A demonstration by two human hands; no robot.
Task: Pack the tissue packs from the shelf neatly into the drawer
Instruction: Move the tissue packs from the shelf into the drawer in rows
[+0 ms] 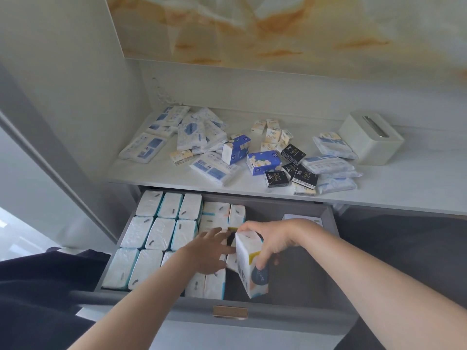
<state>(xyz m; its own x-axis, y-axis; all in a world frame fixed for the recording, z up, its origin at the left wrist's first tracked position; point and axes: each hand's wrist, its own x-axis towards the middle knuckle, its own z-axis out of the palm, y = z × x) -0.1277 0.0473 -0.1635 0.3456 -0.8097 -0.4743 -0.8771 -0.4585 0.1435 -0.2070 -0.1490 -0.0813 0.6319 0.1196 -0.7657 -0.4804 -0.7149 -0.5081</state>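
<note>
Your right hand (267,238) grips a white tissue pack (250,266) w/ a yellow stripe and a dark round mark. The pack is tilted, top end leaning left, and sits over the open drawer (252,314), just right of the packed rows. Your fingers wrap the top and right side of it.

Your left hand (211,251) is open and flat, fingers spread. It rests on the packed tissue packs (161,233) in the drawer's middle, right next to the pack you hold. It grabs nothing.

The drawer's left part is full: white packs stand close in neat rows, 3 deep, front to back. The right part of the drawer is mostly bare gray, w/ a small white thing at the back corner, half hidden by your wrist.

On the shelf (404,188) above, lots of packs lie in a messy pile (209,147): flat white-blue ones, two blue boxes (264,161), small black packs (293,154) and small cream ones. A white tissue box (371,136) w/ a slot on top stands at the right, near the pile.
</note>
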